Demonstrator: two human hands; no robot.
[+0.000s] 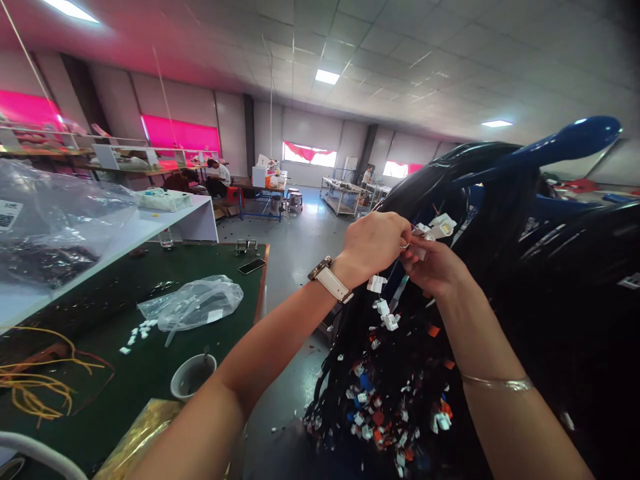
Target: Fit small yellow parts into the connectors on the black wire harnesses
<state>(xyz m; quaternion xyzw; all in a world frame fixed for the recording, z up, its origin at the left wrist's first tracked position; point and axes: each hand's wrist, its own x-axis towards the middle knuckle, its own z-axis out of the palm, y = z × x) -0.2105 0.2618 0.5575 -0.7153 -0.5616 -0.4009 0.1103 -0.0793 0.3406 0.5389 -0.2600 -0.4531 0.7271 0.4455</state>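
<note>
Both my hands meet in front of a thick hanging bundle of black-sleeved wire harnesses [480, 260]. My left hand [374, 241], with a watch on its wrist, is closed in a pinch; its fingertips hide what they hold. My right hand [434, 268] is closed around a small white plastic connector [420, 252], partly covered by the fingers. Just above it sticks out a larger white connector [442, 227]. More white connectors [384, 310] dangle below my hands. Lower down, the harness ends carry white, orange and blue connectors [370, 413].
A blue rack arm [560, 150] holds up the bundle. On the left, a green-topped bench [150, 267] bears a clear plastic bag [200, 303], loose white connectors [137, 333], a phone [252, 267], a cup [193, 377] and yellow wires [40, 393]. Several people sit or stand far back.
</note>
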